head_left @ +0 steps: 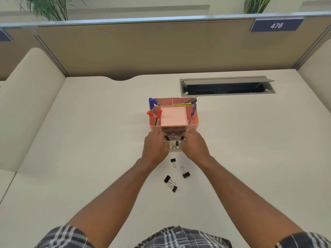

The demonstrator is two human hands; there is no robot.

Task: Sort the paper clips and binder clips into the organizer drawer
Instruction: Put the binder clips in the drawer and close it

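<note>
Your left hand (155, 145) and right hand (194, 145) each pinch a binder clip above the drawer (175, 149), at the organizer's (194, 125) 6 o'clock.

Both hands were over the open drawer (174, 148) in front of the pink organizer (173, 114). The left hand (155, 146) pinched a black binder clip (167, 137) and the right hand (194, 145) pinched another clip (182, 138). One more clip (177, 143) lay in the drawer. Four clips lay on the bench (250, 158) between the forearms: (173, 160), (186, 174), (167, 178), (174, 188). Markers (151, 104) stood in the organizer.
</note>
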